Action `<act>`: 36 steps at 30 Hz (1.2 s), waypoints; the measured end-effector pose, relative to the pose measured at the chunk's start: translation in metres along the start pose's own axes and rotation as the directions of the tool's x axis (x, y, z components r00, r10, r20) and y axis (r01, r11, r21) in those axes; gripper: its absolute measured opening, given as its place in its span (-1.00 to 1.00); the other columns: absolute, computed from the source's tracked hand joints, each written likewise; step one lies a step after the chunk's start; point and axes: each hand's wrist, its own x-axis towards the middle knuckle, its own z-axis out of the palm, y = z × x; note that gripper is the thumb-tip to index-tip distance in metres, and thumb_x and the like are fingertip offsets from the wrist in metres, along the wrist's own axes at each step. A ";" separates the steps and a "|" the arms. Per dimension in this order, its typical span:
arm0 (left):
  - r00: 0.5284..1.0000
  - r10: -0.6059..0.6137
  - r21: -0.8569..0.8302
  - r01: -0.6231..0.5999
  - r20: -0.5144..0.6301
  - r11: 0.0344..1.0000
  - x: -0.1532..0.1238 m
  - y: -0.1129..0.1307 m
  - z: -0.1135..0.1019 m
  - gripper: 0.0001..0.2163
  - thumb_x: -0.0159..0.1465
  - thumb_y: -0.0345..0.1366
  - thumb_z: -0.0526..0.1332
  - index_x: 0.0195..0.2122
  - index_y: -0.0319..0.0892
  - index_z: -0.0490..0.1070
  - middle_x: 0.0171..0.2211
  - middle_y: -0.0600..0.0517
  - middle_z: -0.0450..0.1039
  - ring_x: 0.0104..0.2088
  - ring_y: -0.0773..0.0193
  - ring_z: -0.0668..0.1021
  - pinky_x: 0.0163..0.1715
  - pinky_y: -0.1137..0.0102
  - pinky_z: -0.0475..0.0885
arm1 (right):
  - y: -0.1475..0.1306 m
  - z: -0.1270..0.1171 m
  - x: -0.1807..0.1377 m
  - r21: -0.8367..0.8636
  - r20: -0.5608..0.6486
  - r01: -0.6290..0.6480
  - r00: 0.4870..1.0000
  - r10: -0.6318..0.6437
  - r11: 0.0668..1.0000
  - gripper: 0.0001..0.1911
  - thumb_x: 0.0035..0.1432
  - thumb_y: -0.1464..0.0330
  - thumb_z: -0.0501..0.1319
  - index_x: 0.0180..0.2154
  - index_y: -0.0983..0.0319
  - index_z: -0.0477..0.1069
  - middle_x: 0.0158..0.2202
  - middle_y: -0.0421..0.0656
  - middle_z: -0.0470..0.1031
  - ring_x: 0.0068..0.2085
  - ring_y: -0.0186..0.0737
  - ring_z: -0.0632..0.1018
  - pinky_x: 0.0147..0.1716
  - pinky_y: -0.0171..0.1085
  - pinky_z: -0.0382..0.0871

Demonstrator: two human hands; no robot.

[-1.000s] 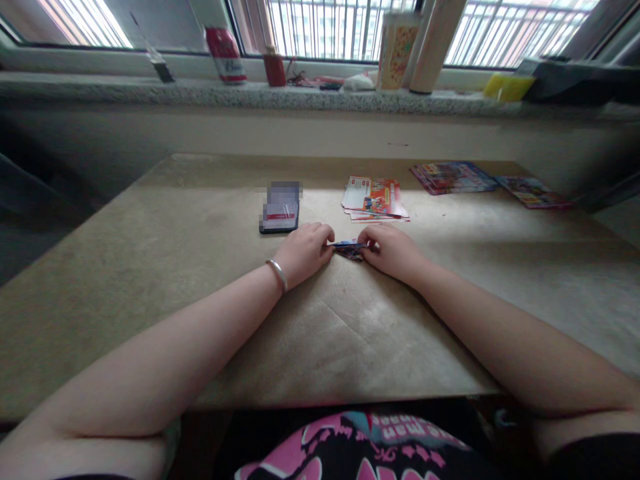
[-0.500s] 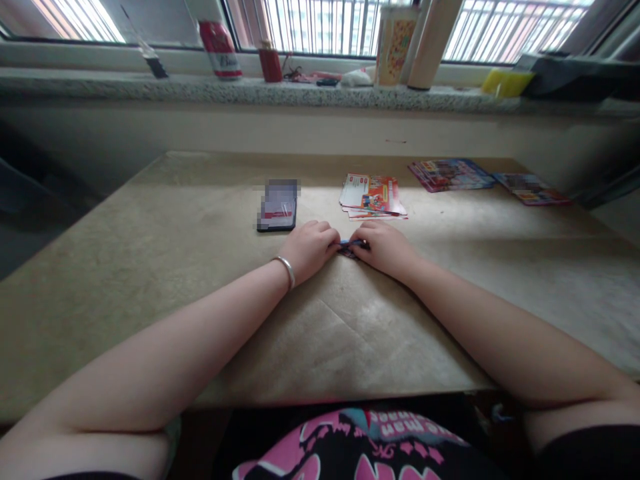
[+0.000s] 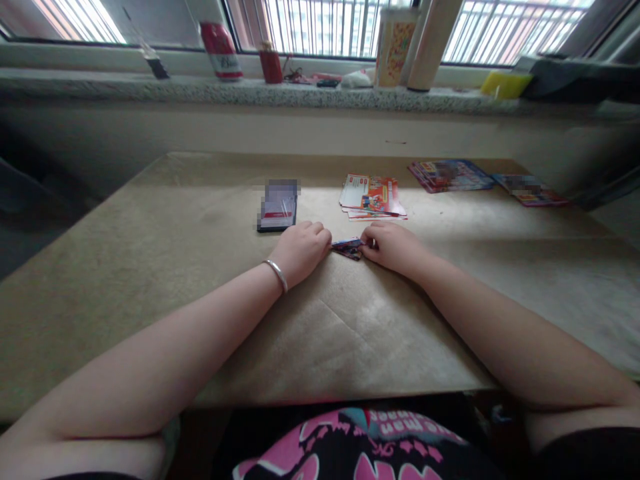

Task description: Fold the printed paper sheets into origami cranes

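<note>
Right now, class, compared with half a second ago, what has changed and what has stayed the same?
The left hand has moved left and the right hand slightly right, so more of the small patterned piece shows between them. Both hands remain at its ends; no letting go is visible. The dark rectangular item and the orange-and-white cards stayed put.

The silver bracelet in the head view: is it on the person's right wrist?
No, the silver bracelet circles the wrist of the left hand, while the right hand shows none.
</note>
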 end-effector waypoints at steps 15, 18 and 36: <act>1.000 -0.028 -0.047 0.028 0.007 0.998 -0.003 -0.003 0.005 -0.82 0.37 -0.34 0.07 -0.25 -0.23 0.46 -0.25 -0.07 0.49 -0.20 0.13 0.49 -0.25 0.32 0.36 | 0.001 -0.012 -0.004 -0.068 0.055 -0.060 0.996 0.064 0.996 -0.86 0.09 0.32 0.15 -0.37 0.18 0.47 -0.29 -0.16 0.57 -0.27 -0.19 0.52 -0.38 -0.27 0.22; 1.000 -0.020 -0.027 0.021 0.020 0.999 -0.003 -0.001 0.001 -0.79 0.38 -0.34 0.04 -0.26 -0.25 0.45 -0.26 -0.09 0.49 -0.21 0.12 0.49 -0.27 0.31 0.36 | 0.000 -0.012 -0.005 -0.092 0.052 -0.069 0.996 0.074 0.993 -0.86 0.10 0.32 0.16 -0.38 0.18 0.48 -0.29 -0.13 0.57 -0.27 -0.16 0.52 -0.40 -0.26 0.21; 1.000 0.004 -0.169 -0.009 -0.030 0.986 0.000 -0.009 0.008 -0.81 0.33 -0.34 0.08 -0.31 -0.24 0.47 -0.29 -0.08 0.49 -0.25 0.17 0.49 -0.19 0.30 0.39 | 0.004 0.005 0.000 0.060 -0.069 0.100 0.993 -0.096 0.993 -0.89 0.09 0.35 0.17 -0.37 0.23 0.44 -0.31 -0.10 0.47 -0.24 -0.17 0.45 -0.22 -0.26 0.26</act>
